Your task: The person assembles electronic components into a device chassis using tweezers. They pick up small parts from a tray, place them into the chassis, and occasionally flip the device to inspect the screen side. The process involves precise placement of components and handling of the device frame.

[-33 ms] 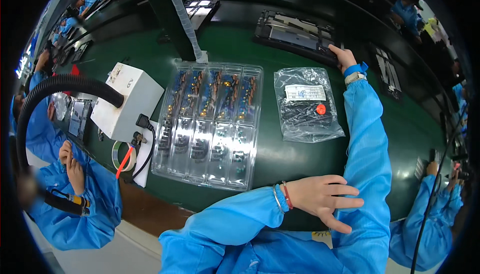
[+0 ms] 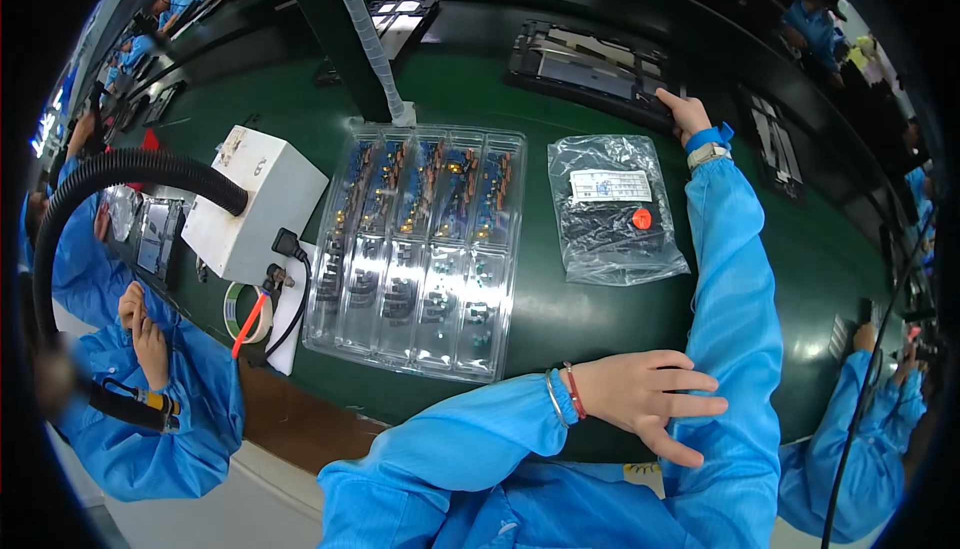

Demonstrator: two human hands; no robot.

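Observation:
My right hand (image 2: pixel 686 117) reaches out to the far side of the bench. Its fingers are closed on the near right corner of a flat black electronic device housing (image 2: pixel 595 61) with grey panels inside. My left hand (image 2: pixel 640 396) holds nothing. Its fingers are spread, and it lies over or just above my right sleeve near the bench's front edge. Between my arms and the housing is a clear plastic bag (image 2: pixel 615 211) with dark contents, a white label and a round red sticker. To its left stands a clear compartment tray (image 2: pixel 517 249) with several small blue circuit boards and orange strips.
A white box (image 2: pixel 262 209) with a black corrugated hose (image 2: pixel 130 167) stands left of the tray. Near it lie a tape roll (image 2: pixel 238 311) and a black cable (image 2: pixel 302 289). Other housings (image 2: pixel 774 144) lie around. A co-worker's hands (image 2: pixel 148 344) are at left; others sit right.

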